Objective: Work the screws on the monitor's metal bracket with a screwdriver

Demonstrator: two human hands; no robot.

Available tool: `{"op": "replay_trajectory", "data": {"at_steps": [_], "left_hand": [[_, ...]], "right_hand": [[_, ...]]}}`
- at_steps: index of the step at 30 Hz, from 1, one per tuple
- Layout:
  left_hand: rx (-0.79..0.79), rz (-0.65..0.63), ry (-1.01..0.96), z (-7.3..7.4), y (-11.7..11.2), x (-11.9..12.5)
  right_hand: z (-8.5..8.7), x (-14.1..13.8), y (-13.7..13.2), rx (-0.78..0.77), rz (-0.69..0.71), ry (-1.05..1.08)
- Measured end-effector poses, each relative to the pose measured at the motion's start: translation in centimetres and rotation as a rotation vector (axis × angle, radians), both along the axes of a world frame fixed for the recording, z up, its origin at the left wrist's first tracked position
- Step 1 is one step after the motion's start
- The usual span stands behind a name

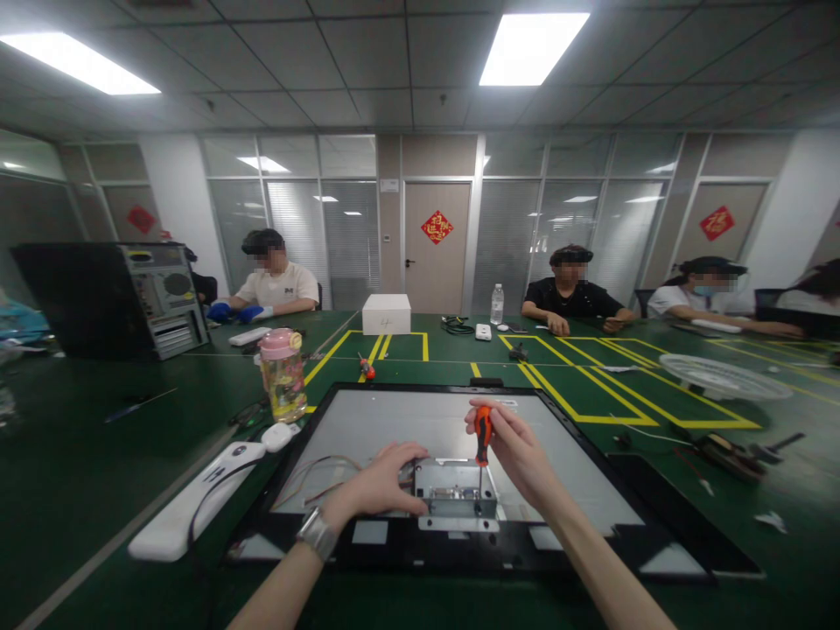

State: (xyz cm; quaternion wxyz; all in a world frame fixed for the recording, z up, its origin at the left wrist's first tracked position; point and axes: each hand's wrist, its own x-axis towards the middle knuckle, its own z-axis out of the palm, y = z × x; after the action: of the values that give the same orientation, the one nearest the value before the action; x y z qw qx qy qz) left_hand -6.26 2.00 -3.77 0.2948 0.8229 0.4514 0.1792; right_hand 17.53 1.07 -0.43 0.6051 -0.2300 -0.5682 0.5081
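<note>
My right hand [518, 442] grips an orange-and-black screwdriver [483, 435] by its handle, held upright. Its thin shaft points down at the right side of a metal housing [446, 479], where the tip is too small to make out. On the housing's left side rests my left hand [384, 479], thumb at the near edge and fingers at the far edge, gripping it. Under both hands lies a large flat display panel [387, 420], grey with a black frame. Thin loose wires [318, 477] run across the panel left of my left hand.
To the left are a white power strip [197, 499], a pink-lidded bottle [283, 376] and a computer case [111, 297]. A white box [387, 315] and a small red-handled tool [366, 368] stand beyond the panel. A dark panel [675, 507] lies right. Several people sit opposite.
</note>
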Motion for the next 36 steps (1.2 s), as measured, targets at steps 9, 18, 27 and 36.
{"op": "replay_trajectory", "data": {"at_steps": [9, 18, 27, 36], "left_hand": [[0.006, -0.007, -0.019, -0.6, 0.4, -0.3], [0.012, -0.014, -0.022, -0.6, 0.4, -0.2], [-0.007, 0.006, -0.011, 0.3, -0.2, 0.1], [-0.013, 0.001, -0.016, 0.2, -0.1, 0.1]], "right_hand": [[-1.1, 0.5, 1.0, 0.156, -0.266, -0.136], [-0.9, 0.6, 0.8, 0.126, -0.162, -0.105], [-0.8, 0.5, 0.9, 0.213, -0.364, -0.179], [-0.9, 0.5, 0.7, 0.139, -0.241, -0.169]]}}
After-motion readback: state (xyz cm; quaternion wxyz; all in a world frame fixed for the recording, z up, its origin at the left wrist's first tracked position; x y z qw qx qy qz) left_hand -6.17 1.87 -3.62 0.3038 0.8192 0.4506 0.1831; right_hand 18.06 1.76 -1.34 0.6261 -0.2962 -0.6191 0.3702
